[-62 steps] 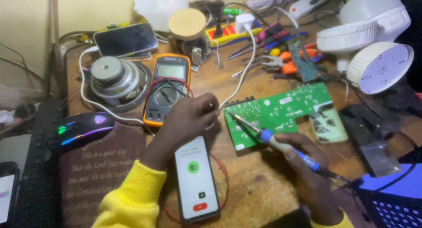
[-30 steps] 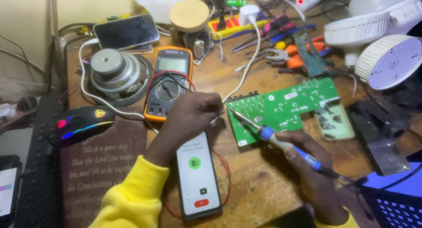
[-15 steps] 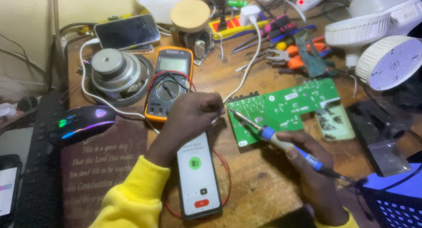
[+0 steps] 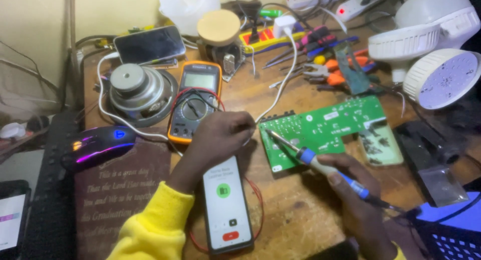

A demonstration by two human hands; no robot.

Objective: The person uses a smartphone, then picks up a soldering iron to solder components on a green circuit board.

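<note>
- The circuit board point(image 4: 325, 130) lies on the wooden table point(image 4: 290, 220), right of the multimeter point(image 4: 195, 107).
- A speaker point(image 4: 135, 89) sits left of the multimeter.
- A phone point(image 4: 226, 210) lies in front, near a mouse point(image 4: 100, 145) at left.
- Behind the board: what seem to be pliers point(image 4: 335, 72).

I log, beyond my left hand: multimeter point(image 4: 194, 100), speaker driver point(image 4: 134, 91), glowing mouse point(image 4: 98, 145); smartphone point(image 4: 226, 210) beneath its wrist.
</note>
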